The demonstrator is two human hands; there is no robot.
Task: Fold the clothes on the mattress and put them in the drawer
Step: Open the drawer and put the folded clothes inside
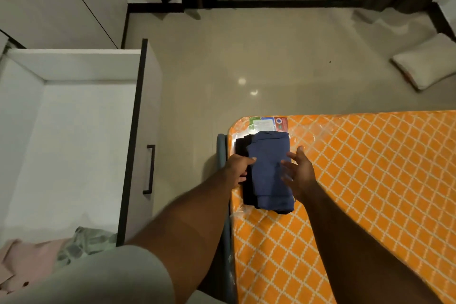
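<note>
mattress (370, 180): orange, lattice print | on its corner: folded blue garment (269, 168) over black garment (243, 153)

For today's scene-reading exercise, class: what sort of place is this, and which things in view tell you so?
Most likely a bedroom at home. An orange mattress still in plastic wrap holds folded clothes, a white wardrobe drawer stands pulled open beside it, and a pillow lies on the tiled floor.
</note>
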